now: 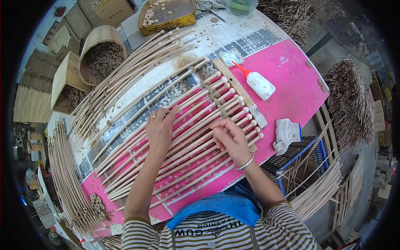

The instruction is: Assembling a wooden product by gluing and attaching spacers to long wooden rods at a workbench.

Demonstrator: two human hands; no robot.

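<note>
Thin wooden sticks (196, 132) lie side by side in a slanted row on a pink board, with round pale knobs (246, 109) on their right ends. Slotted wooden bars (219, 107) cross beneath the row. My left hand (160, 130), a ring on one finger, rests over the middle of the sticks with its fingers bent and apart. Nearer the knobbed ends is my right hand (231, 139), wearing a bracelet. Its fingers are curled with the thumb against them; whatever they hold is hidden. A white glue bottle (260, 85) with a red nozzle lies beyond the knobs.
More sticks (125, 75) lie at the far left, beside a wooden tub (102, 58) of brown rings. A yellow tray (166, 18) holds small knobs at the back. At right are a white glove (286, 135), a blue crate (320, 160) and a stick bundle (350, 102).
</note>
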